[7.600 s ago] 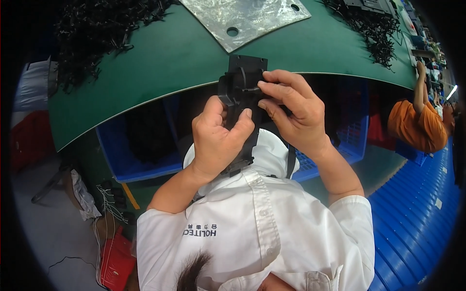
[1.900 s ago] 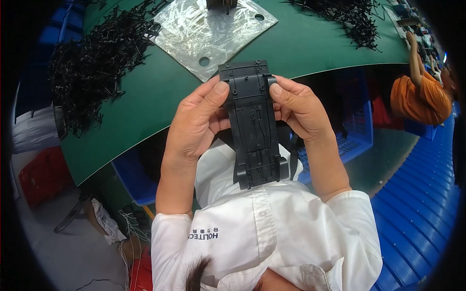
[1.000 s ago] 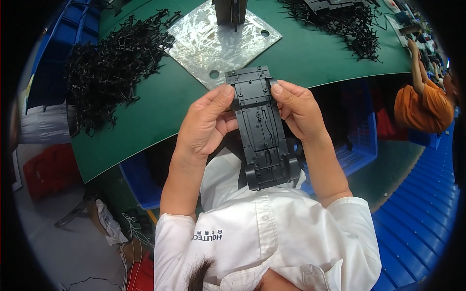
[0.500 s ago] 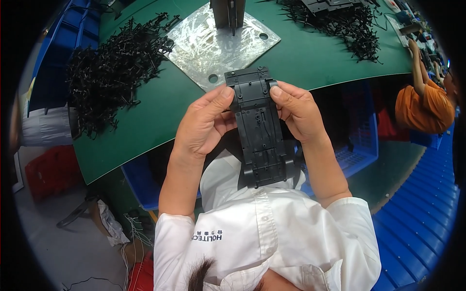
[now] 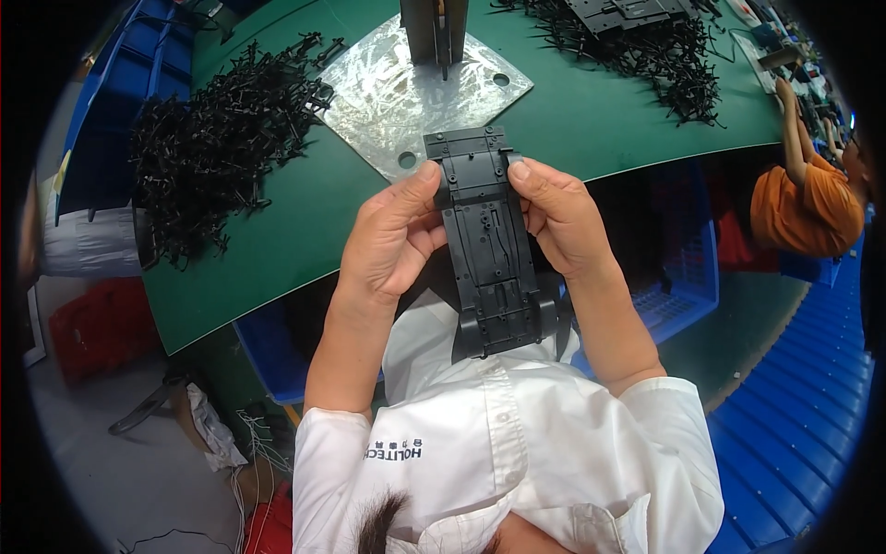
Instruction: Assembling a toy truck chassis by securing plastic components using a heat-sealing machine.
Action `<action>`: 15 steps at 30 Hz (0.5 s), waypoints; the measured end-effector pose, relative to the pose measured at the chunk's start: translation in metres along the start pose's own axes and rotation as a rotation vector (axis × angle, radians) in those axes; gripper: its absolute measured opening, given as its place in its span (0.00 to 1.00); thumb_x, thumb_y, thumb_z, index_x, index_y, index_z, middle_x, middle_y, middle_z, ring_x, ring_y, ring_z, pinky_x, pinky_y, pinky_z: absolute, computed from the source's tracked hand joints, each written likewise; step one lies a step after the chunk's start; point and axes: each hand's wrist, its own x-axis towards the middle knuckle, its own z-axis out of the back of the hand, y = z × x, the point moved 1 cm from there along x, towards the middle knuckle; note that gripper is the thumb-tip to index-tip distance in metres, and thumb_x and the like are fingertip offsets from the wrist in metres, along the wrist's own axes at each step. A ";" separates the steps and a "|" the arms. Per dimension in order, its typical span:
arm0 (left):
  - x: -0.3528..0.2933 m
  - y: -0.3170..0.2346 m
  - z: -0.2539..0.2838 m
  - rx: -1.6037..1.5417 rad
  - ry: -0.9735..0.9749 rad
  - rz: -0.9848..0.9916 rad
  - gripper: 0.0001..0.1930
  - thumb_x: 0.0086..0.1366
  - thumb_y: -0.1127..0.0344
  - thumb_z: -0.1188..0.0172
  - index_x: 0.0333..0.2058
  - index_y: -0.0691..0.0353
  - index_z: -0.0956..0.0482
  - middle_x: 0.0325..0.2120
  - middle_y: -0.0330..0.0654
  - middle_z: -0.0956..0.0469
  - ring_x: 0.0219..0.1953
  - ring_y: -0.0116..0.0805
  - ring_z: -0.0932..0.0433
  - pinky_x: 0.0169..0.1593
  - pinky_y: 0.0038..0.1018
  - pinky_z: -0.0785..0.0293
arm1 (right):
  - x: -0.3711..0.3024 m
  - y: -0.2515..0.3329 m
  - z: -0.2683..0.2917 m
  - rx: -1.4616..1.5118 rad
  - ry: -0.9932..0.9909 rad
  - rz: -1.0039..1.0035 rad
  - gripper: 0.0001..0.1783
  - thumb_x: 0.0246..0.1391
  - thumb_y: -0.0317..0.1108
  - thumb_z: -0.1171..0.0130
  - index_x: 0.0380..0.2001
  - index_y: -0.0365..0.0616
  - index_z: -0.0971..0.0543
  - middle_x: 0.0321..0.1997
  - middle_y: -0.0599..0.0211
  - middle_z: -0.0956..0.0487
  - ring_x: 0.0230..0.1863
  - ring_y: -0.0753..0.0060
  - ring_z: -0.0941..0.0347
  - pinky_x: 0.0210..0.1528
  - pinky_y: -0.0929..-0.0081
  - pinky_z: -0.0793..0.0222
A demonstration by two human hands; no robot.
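Note:
A long black moulded plastic panel (image 5: 487, 245) with small posts, ribs and holes hangs between my hands, in front of my chest and just off the table's near edge. My left hand (image 5: 395, 226) pinches its left side near the far end, thumb on top and fingers beneath. On the opposite side my right hand (image 5: 561, 212) grips it the same way, thumb at the rim. Beyond the panel's far end lies a scratched square metal plate (image 5: 378, 102), with a dark upright metal post (image 5: 434, 32) standing on it.
On the green table (image 5: 305, 222) a heap of small black plastic parts (image 5: 217, 148) lies at left. Another heap (image 5: 646, 69) at back right has black panels (image 5: 628, 11) on top. Blue crates (image 5: 688, 268) sit below the table. A person in orange (image 5: 803, 208) works at far right.
The panel and both hands have shifted very slightly to the left. My grip on it looks the same.

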 end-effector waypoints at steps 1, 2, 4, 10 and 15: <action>0.000 0.000 -0.001 0.001 0.000 -0.003 0.18 0.63 0.61 0.45 0.44 0.70 0.28 0.39 0.46 0.24 0.41 0.34 0.25 0.46 0.32 0.25 | 0.000 0.000 -0.001 0.007 -0.017 0.004 0.16 0.57 0.37 0.47 0.41 0.36 0.24 0.32 0.70 0.23 0.29 0.85 0.27 0.31 0.86 0.29; 0.000 0.000 -0.003 -0.010 -0.008 0.000 0.18 0.63 0.60 0.44 0.44 0.70 0.28 0.39 0.46 0.24 0.41 0.34 0.25 0.46 0.32 0.26 | 0.000 0.001 -0.001 0.007 -0.015 0.004 0.16 0.57 0.37 0.47 0.41 0.36 0.24 0.32 0.70 0.23 0.29 0.85 0.27 0.31 0.86 0.29; 0.001 0.000 -0.005 -0.018 -0.015 0.001 0.18 0.62 0.60 0.44 0.44 0.70 0.28 0.39 0.45 0.24 0.41 0.33 0.25 0.47 0.31 0.26 | -0.002 0.005 0.000 -0.041 0.019 0.048 0.16 0.57 0.38 0.47 0.43 0.35 0.25 0.32 0.70 0.22 0.29 0.85 0.27 0.31 0.85 0.29; 0.001 -0.004 -0.007 -0.031 0.003 0.036 0.18 0.63 0.59 0.45 0.43 0.69 0.28 0.39 0.44 0.25 0.41 0.31 0.25 0.46 0.30 0.25 | -0.002 0.006 -0.002 -0.016 0.025 0.052 0.17 0.57 0.37 0.47 0.44 0.35 0.26 0.33 0.69 0.22 0.30 0.85 0.26 0.32 0.85 0.28; 0.003 0.000 -0.007 -0.065 -0.025 0.018 0.18 0.63 0.58 0.46 0.43 0.69 0.28 0.37 0.44 0.24 0.39 0.30 0.25 0.45 0.31 0.25 | -0.002 0.009 -0.002 -0.036 0.021 0.028 0.17 0.57 0.37 0.47 0.44 0.36 0.25 0.33 0.70 0.22 0.30 0.85 0.26 0.32 0.85 0.28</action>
